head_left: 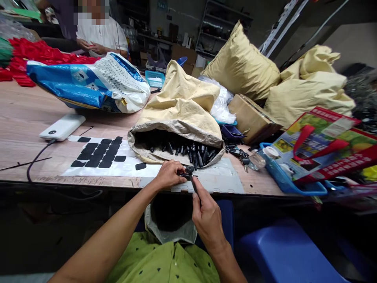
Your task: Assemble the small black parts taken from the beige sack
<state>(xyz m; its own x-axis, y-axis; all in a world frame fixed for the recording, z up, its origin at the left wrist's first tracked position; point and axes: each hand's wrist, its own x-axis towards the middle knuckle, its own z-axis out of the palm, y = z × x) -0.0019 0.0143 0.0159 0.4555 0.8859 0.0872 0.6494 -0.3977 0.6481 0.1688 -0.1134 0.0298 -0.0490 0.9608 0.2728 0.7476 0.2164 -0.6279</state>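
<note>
At the table's front edge, my right hand (207, 214) is wrapped round a black rod-shaped piece with a round head (190, 170), which points up and away from me. My left hand (171, 175) is closed beside that head, its thumb and fingers pinched on something small and dark that I cannot make out. Just beyond both hands lies a beige sack (179, 100), its mouth towards me, with several black rod-like parts (194, 153) inside. Left of it, black rounded patches (101, 154) lie in rows on a white sheet (129, 167).
A white power bank (62, 127) with a cable lies at the left. Behind are a blue-and-white bag (97, 84) and a person (101, 35). On the right stand a blue basket (309, 189) and a printed bag (321, 145). An open sack (188, 236) hangs below the edge.
</note>
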